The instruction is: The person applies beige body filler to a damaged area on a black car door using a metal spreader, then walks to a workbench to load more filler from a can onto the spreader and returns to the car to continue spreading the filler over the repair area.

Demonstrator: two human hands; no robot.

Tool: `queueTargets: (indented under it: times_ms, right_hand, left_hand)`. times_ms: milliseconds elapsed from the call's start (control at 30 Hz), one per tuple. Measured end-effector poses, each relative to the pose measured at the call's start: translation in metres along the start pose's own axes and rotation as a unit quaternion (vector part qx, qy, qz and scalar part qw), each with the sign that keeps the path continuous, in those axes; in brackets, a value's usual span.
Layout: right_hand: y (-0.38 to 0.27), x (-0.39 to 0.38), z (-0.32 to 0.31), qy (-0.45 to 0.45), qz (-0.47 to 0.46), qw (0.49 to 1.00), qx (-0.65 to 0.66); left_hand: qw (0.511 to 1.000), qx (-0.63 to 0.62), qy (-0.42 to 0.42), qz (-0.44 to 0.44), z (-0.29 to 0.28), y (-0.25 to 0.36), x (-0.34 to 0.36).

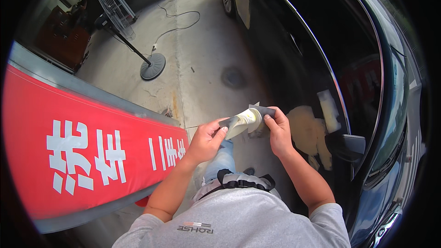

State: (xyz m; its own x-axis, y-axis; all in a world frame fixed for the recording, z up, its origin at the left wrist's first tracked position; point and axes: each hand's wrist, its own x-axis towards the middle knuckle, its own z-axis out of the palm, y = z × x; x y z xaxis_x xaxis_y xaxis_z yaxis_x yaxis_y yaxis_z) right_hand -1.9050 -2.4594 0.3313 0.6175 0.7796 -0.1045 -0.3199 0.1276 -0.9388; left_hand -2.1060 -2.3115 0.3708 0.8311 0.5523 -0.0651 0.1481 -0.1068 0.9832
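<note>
Both hands hold one small folded sheet [246, 120], dark grey on its outer face and pale yellow-white inside, at chest height. My left hand [207, 139] pinches its left edge with thumb and fingers. My right hand [277, 131] grips its right edge. The sheet is partly peeled or folded apart between them. Just to the right is the glossy black side of a car [303, 41], whose door reflects my hands and arms.
A red banner with white characters [92, 156] runs along the left on a grey frame. A standing fan on a round base [152, 65] and a loose cable [177, 23] lie on the concrete ahead. The car's side mirror [351, 146] juts out at right.
</note>
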Motion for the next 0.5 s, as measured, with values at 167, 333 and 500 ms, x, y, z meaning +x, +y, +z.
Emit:
queueTargets:
  times_ms: [167,333,500]
  right_hand:
    - [0.021,0.104,0.052,0.035,0.064,0.995,0.061]
    - [-0.002,0.228,0.101,-0.012,0.119,0.976,0.184]
    - [-0.027,0.334,0.122,-0.048,0.079,0.975,0.202]
  left_hand:
    - [0.999,-0.023,0.035,0.035,-0.038,-0.023,0.1]
    - [0.988,0.097,0.069,0.099,-0.102,-0.025,0.176]
    - [0.973,0.219,0.013,0.069,-0.157,-0.029,0.231]
